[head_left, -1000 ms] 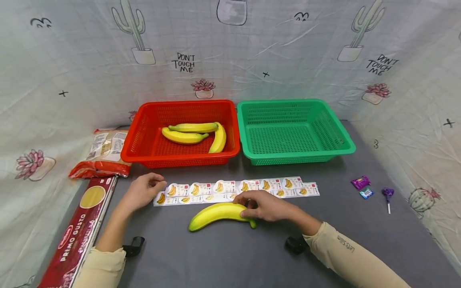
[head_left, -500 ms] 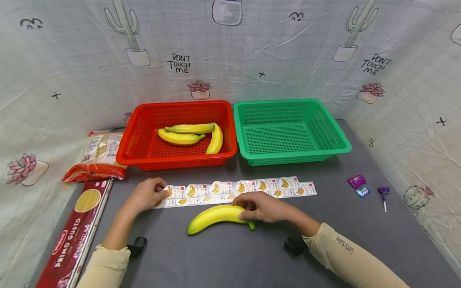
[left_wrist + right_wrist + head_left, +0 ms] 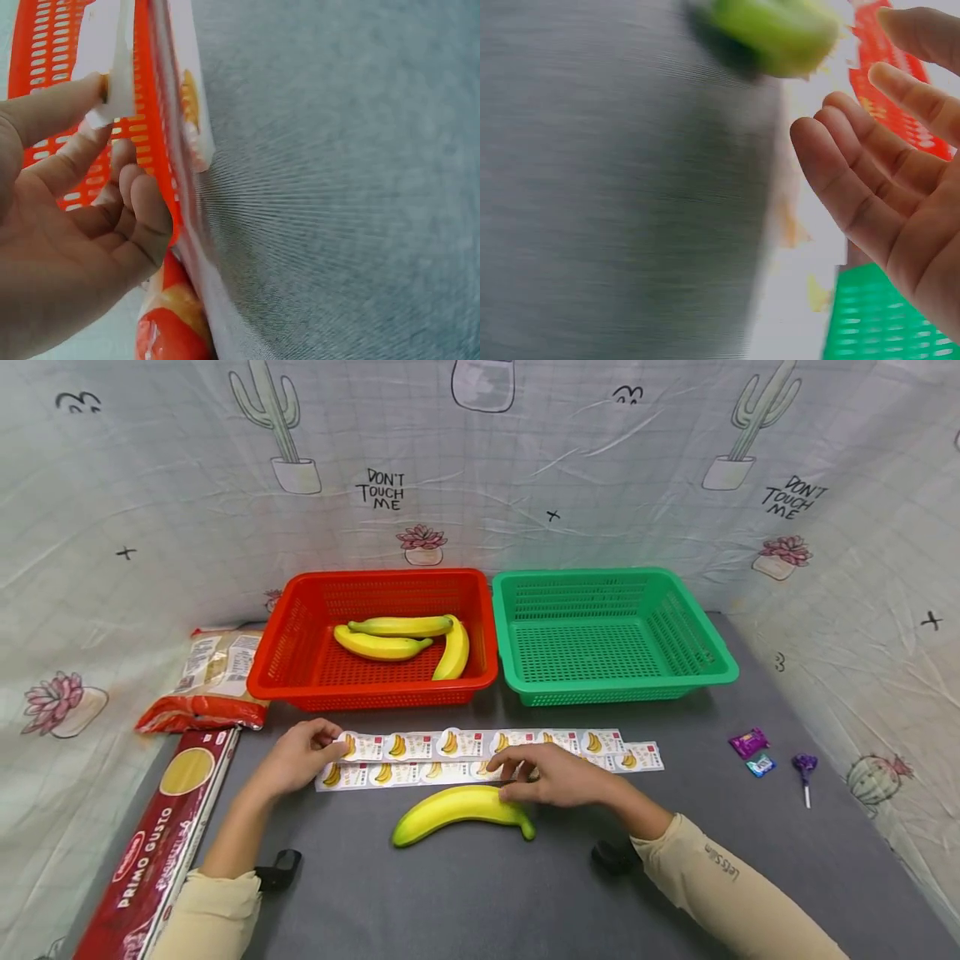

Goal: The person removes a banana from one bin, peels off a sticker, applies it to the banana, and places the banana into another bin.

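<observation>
My left hand [image 3: 300, 756] pinches the left end of the upper strip of banana stickers [image 3: 408, 746] between thumb and index finger. In the left wrist view that white strip end [image 3: 116, 105] stands up from the fingertips. A second sticker strip [image 3: 397, 773] lies in front of it, partly overlapped. My right hand [image 3: 558, 777] hovers over the right part of the strips, fingers loosely bent and holding nothing. Just below its fingertips a yellow banana [image 3: 450, 806] lies on the table, its green stem pointing right. The right wrist view shows the banana's green end [image 3: 787, 37] apart from the fingers.
Behind the strips stand a red basket [image 3: 375, 697] holding 3 bananas and a green basket [image 3: 615, 692]. An orange-and-clear food bag [image 3: 217, 672] and a long red spaghetti pack [image 3: 161, 835] lie left. Small candies [image 3: 750, 742] and a purple lollipop [image 3: 805, 764] lie right.
My left hand has closed on the upper strip's end and drawn it slightly back and left, baring more of the lower strip. My right hand has released the banana and risen slightly.
</observation>
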Available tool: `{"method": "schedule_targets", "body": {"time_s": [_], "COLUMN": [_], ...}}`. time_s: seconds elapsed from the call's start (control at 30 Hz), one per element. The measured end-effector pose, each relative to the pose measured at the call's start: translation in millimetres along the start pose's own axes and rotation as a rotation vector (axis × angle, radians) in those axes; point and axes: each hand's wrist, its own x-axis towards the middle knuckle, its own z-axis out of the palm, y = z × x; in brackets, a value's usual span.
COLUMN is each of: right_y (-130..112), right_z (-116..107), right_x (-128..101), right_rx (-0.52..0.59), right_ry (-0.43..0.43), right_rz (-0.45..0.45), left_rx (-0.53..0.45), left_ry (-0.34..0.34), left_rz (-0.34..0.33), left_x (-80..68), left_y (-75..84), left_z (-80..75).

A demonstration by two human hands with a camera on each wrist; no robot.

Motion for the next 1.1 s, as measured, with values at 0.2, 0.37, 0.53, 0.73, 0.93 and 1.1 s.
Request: {"method": "schedule_targets", "body": {"time_s": [0.2, 0.37, 0.53, 0.73, 0.93, 1.1], "right_y": [-22.6, -48.2, -71.8, -90.3, -95.4, -96.2], "right_z": [-26.1, -30.9, -25.1, -13.6, 0.5, 8.1], "right_x": [34.2, 71.3, 99.3, 122.6, 139.7, 143.7], "right_rx": [-0.068, -0.138, -0.219, -0.287, -0.336, -0.331], "right_ry": [0.058, 0.071, 0.118, 0.182, 0.185, 0.195], "right_rz": [-0.044, -0.111, -0.162, -0.168, -0.186, -0.206], "left_rx": [-0.086, -0.149, -0.271, -0.38, -0.424, -0.436], "left_ry": [0.015, 0.094, 0.164, 0.197, 0.201, 0.211], "left_rz": [-0.013, 0.0, 0.016, 0.037, 0.045, 0.042], "left_x": [-5.8, -9.3, -9.8, -13.4, -20.3, -24.1], "left_y": [1.1, 6.8, 20.1, 37.1, 45.6, 45.0], "left_z": [-6.8, -3.7, 0.6, 2.7, 4.1, 5.7]}}
